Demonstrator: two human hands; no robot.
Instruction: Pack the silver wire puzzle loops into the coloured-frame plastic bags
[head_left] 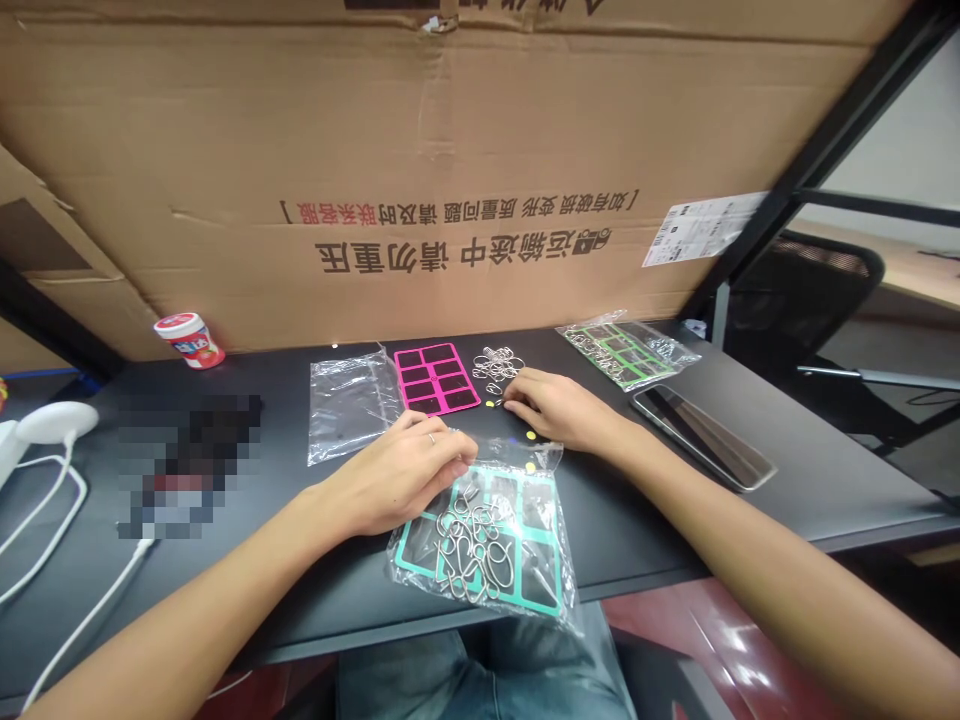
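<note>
My left hand (411, 468), with a ring on one finger, is closed on the top left edge of a clear plastic bag (566, 585). Inside that bag lie a teal grid frame (523, 535) and a heap of bent metal wire pieces (474, 550). My right hand (559, 408) rests on the desk, fingertips pinched together beside loose metal wire pieces (496, 365); whatever they hold is too small to make out. Just left of those pieces lies a pink grid frame (437, 378). Small yellow dots (531, 436) are scattered near my right fingertips.
An emptied-looking clear bag (349, 405) lies at left of the pink frame. Back right is a bagged green frame (630, 350), with a phone (705, 437) before it. A white-and-red bottle (190, 340) and white cable (90, 620) are left. A cardboard sheet (450, 120) stands behind.
</note>
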